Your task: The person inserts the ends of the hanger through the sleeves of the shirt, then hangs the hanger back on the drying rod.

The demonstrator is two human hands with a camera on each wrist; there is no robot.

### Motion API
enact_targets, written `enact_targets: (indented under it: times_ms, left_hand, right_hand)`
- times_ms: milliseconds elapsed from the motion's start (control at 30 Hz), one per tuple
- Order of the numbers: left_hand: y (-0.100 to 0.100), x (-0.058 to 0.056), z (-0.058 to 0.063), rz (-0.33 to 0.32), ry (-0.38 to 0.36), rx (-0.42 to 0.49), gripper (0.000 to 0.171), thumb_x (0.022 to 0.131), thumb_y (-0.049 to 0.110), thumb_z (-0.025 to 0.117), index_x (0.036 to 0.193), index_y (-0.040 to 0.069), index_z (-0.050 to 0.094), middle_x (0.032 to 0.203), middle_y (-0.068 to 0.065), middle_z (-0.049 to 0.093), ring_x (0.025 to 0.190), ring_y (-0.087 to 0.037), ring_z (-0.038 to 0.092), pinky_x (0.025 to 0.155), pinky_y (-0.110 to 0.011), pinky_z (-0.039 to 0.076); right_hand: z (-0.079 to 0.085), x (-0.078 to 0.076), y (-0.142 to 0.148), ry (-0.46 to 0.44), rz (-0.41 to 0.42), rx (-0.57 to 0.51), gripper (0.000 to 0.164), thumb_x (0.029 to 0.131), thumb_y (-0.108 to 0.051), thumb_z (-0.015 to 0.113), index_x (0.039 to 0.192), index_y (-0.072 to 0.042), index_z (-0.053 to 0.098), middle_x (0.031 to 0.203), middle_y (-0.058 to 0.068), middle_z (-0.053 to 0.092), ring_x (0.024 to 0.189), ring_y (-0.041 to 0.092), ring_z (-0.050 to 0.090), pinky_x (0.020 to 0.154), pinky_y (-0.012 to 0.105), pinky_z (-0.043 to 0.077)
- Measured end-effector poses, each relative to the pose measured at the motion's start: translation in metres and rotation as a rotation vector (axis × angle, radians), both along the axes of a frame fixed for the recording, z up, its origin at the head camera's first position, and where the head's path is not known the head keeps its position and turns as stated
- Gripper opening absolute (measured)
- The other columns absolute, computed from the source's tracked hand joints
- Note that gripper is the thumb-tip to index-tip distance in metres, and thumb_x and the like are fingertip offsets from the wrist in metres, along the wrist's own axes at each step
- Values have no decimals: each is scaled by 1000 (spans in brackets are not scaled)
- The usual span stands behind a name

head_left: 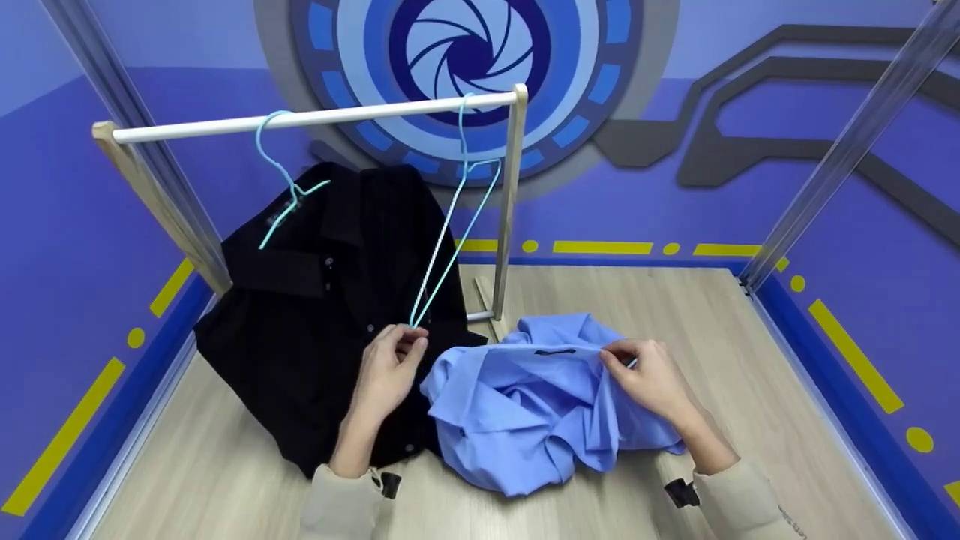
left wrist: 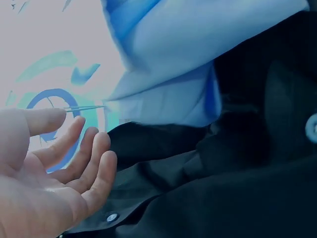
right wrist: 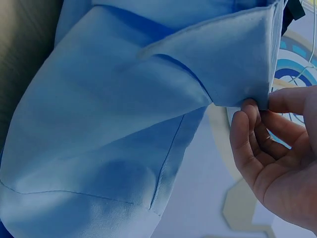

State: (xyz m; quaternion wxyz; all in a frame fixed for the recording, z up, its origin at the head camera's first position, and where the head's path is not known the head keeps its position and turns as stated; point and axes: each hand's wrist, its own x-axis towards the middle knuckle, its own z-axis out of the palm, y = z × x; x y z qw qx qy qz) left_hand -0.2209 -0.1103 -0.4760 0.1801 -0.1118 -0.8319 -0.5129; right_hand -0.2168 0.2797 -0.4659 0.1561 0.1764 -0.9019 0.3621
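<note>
A light-blue wire hanger (head_left: pixel 442 247) hangs from the rack's bar, tilted so that one end points down toward me. My left hand (head_left: pixel 388 367) pinches that lower end between thumb and fingers; in the left wrist view the hanger's thin wire (left wrist: pixel 86 107) runs out from the thumb tip. A light-blue shirt (head_left: pixel 517 420) lies crumpled on the table, its collar side facing up. With thumb and fingertips my right hand (head_left: pixel 651 375) pinches the edge of its collar, and the right wrist view shows the collar corner (right wrist: pixel 237 64) held there.
A black shirt (head_left: pixel 300 337) hangs on a second light-blue hanger (head_left: pixel 277 157) at the left of the rack, draping onto the table and partly under the blue shirt. The rack has a white bar (head_left: pixel 337 115) and wooden posts (head_left: pixel 510 202). Walls enclose the wooden table (head_left: pixel 780 420).
</note>
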Motion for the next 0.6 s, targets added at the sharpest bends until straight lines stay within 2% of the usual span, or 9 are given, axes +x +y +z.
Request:
enact_targets:
  times_ms: [167,300,433,600]
  left_hand:
    - [-6,2,14,140,72,6,11,97,1,66,103,1,75,96,-6,69,81,-17,64,73,-27,52]
    - [-11,5,31,226,147,38,12,98,2,65,105,1,76,98,-6,69,81,-17,63,73,-25,50]
    - [-12,8,49,256,215,85,14,101,7,64,106,1,76,98,-6,69,84,-18,62,74,-22,49]
    - [-8,9,68,236,250,123,17,103,12,63,107,1,76,97,-5,69,86,-18,62,74,-22,49]
  right_hand:
    - [1,0,-1,-8,-23,-32,6,89,-2,77,85,-6,77,75,-6,71,68,10,66,64,26,52]
    - [1,0,-1,0,-28,-47,8,88,-1,77,83,-7,76,74,-6,71,66,11,66,64,26,53]
    - [1,0,-1,9,-27,-24,9,88,-3,77,82,-10,76,74,-9,71,67,10,66,65,28,53]
    - [2,1,-1,23,-24,-4,10,88,-4,78,82,-12,77,75,-11,71,68,10,66,66,31,53]
